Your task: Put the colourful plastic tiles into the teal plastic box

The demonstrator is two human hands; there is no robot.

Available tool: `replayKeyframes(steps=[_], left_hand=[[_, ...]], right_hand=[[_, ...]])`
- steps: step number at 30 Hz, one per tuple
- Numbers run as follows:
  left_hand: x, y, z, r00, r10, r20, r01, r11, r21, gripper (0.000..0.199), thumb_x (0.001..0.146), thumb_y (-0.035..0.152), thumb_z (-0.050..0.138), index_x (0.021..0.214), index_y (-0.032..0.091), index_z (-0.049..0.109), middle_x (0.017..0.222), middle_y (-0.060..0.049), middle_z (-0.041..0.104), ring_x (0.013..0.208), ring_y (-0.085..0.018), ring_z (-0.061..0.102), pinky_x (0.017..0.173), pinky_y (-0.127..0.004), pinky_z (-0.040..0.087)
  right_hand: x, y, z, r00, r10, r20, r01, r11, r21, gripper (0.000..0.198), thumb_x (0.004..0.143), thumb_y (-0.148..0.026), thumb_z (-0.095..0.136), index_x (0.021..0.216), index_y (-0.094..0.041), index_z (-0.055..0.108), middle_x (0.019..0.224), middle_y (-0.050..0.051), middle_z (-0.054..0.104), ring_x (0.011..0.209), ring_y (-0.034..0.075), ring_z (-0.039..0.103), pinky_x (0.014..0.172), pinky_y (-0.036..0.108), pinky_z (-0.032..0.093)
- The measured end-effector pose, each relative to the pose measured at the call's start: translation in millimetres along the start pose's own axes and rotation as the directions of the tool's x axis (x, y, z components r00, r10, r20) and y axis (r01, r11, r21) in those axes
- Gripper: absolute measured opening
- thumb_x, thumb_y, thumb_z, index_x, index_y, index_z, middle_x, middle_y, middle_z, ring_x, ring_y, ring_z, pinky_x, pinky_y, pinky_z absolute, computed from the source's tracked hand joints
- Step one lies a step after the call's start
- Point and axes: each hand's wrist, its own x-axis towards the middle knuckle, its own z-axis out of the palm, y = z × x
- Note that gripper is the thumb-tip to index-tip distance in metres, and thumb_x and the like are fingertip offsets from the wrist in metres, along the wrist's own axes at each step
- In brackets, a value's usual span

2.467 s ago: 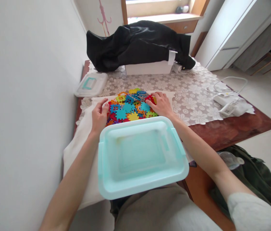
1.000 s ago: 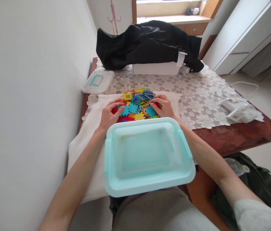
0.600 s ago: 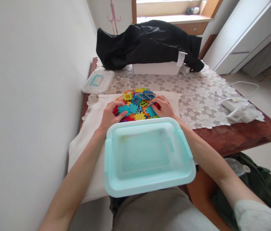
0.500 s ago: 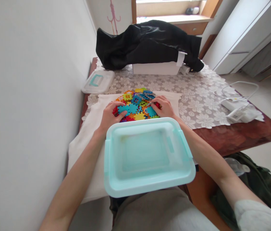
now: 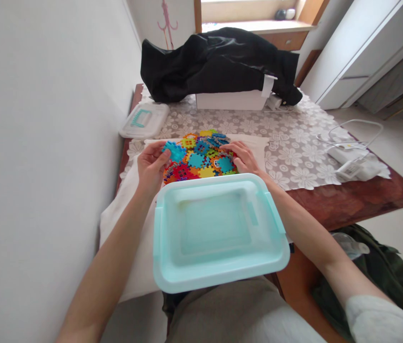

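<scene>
My left hand (image 5: 151,164) pinches a blue notched building tile (image 5: 175,151) between thumb and fingers, raised over the left side of a pile of colourful interlocking tiles (image 5: 196,159). At the pile's right edge rests my right hand (image 5: 243,156), its fingers apart and touching the tiles, beside a red piece partly hidden under them. Nearer my body, in front of the pile, sits an empty light turquoise plastic bin (image 5: 219,228).
A white cloth (image 5: 130,238) lies under the pile and bin. A clear lid with a turquoise handle (image 5: 145,120) is at the back left. Black fabric (image 5: 219,64) covers a white box behind. A white device with a cable (image 5: 357,162) stands at right.
My left hand has lifted the blue tile off the pile and moved it left and up, uncovering red tiles. My right hand stays at the pile's right edge, its fingers looser.
</scene>
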Motion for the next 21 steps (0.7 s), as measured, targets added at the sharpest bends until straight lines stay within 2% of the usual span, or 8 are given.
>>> replayKeyframes(steps=[2, 5, 7, 9, 13, 18, 21], left_hand=[[0.9, 4.0, 2.5, 0.998, -0.068, -0.008, 0.066, 0.989, -0.133, 0.035, 0.074, 0.032, 0.107, 0.098, 0.025, 0.082, 0.071, 0.005, 0.074, 0.05, -0.008, 0.061, 0.052, -0.019, 0.054], [2.0, 9.1, 2.9, 0.984, -0.18, -0.015, 0.171, 0.954, -0.246, 0.025, 0.087, 0.029, 0.099, 0.095, 0.024, 0.076, 0.07, 0.006, 0.075, 0.05, -0.009, 0.066, 0.052, -0.018, 0.058], [2.6, 10.6, 1.8, 0.969, -0.245, -0.015, 0.231, 0.93, -0.287, 0.022, 0.093, 0.027, 0.094, 0.094, 0.023, 0.073, 0.071, 0.006, 0.077, 0.051, -0.009, 0.07, 0.053, -0.018, 0.059], [3.3, 9.9, 0.4, 0.961, -0.277, -0.019, 0.259, 0.918, -0.301, 0.023, 0.093, 0.026, 0.093, 0.094, 0.023, 0.071, 0.072, 0.006, 0.078, 0.052, -0.01, 0.071, 0.053, -0.018, 0.06], [5.5, 0.6, -4.5, 0.966, -0.246, -0.081, 0.217, 0.939, -0.268, 0.032, 0.083, 0.024, 0.1, 0.096, 0.022, 0.071, 0.077, 0.005, 0.081, 0.052, -0.011, 0.072, 0.054, -0.02, 0.062], [12.8, -18.4, -21.4, 0.958, -0.211, -0.195, 0.161, 0.957, -0.241, 0.038, 0.078, 0.026, 0.102, 0.094, 0.022, 0.069, 0.076, 0.007, 0.078, 0.052, -0.008, 0.068, 0.053, -0.018, 0.057], [17.8, -26.9, -35.1, 0.957, -0.186, -0.223, 0.134, 0.964, -0.228, 0.043, 0.075, 0.033, 0.105, 0.096, 0.024, 0.069, 0.074, 0.009, 0.075, 0.054, -0.007, 0.067, 0.056, -0.019, 0.057]], right_hand=[[0.8, 2.2, 1.1, 1.0, 0.009, -0.019, -0.009, 1.0, -0.003, 0.051, 0.088, -0.019, 0.051, 0.131, -0.024, 0.079, 0.127, 0.011, 0.08, 0.123, 0.034, 0.069, 0.117, 0.053, 0.055], [2.5, 6.1, 4.1, 0.998, 0.036, -0.049, -0.037, 0.999, -0.027, 0.051, 0.083, -0.016, 0.056, 0.127, -0.025, 0.08, 0.123, 0.011, 0.082, 0.122, 0.035, 0.071, 0.116, 0.054, 0.057], [3.5, 7.6, 5.8, 0.997, 0.05, -0.065, -0.052, 0.998, -0.029, 0.05, 0.085, -0.016, 0.057, 0.13, -0.024, 0.079, 0.125, 0.011, 0.082, 0.122, 0.035, 0.072, 0.114, 0.054, 0.058], [4.4, 7.3, 7.1, 0.993, 0.078, -0.085, -0.081, 0.996, -0.034, 0.043, 0.093, -0.021, 0.058, 0.131, -0.023, 0.077, 0.128, 0.012, 0.082, 0.124, 0.034, 0.072, 0.114, 0.053, 0.058], [5.6, 2.0, 8.3, 0.981, 0.173, -0.091, -0.185, 0.973, -0.141, 0.037, 0.103, -0.035, 0.059, 0.132, -0.022, 0.076, 0.133, 0.015, 0.081, 0.129, 0.036, 0.069, 0.119, 0.057, 0.054], [6.9, -4.5, 5.5, 0.955, 0.264, -0.134, -0.294, 0.896, -0.334, 0.04, 0.1, -0.024, 0.056, 0.136, -0.022, 0.074, 0.14, 0.019, 0.075, 0.132, 0.042, 0.064, 0.118, 0.066, 0.048], [7.2, -4.7, 3.8, 0.945, 0.278, -0.171, -0.325, 0.861, -0.392, 0.04, 0.099, -0.025, 0.057, 0.136, -0.02, 0.071, 0.139, 0.022, 0.074, 0.13, 0.046, 0.064, 0.116, 0.07, 0.047]])
